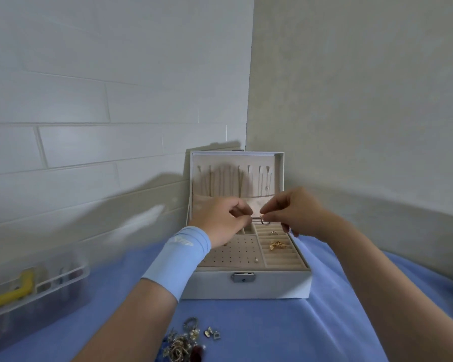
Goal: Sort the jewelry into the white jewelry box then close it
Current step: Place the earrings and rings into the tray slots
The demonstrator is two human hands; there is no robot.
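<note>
A blue cloth (324, 322) covers the table across the lower frame; on it, at centre, the white square jewelry box (272, 286) stands open with its lid upright; a clear plastic organiser (63, 283) sits at lower left; over the box's tray my left hand (217, 220) and right hand (296, 212) both pinch one thin metal piece (262, 220); a heap of loose jewelry (183, 343) lies at bottom centre; a small gold ornament (277, 245) rests in the right-hand ring rolls.
</note>
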